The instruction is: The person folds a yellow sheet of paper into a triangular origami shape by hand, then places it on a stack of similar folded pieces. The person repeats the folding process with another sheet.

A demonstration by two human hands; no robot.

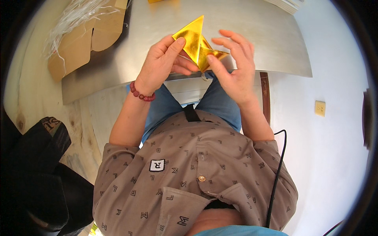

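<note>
A shiny gold foil paper (pixel 192 37), folded into pointed triangular flaps, is held up above the near edge of a metal-topped table (pixel 153 26). My left hand (pixel 165 56), with a beaded bracelet (pixel 141 93) at its wrist, pinches the paper's left side, thumb on top and fingers beneath. On the lower right part of the paper lies the thumb of my right hand (pixel 233 56); its other fingers are raised and spread beyond the paper's right corner, slightly blurred.
An open cardboard box (pixel 73 50) with clear plastic strips (pixel 76 23) stands at the table's left. White stacked material (pixel 283 4) lies at the back right, and part of a gold item (pixel 155 1) shows at the top edge. A black cable (pixel 277 177) runs by my right side.
</note>
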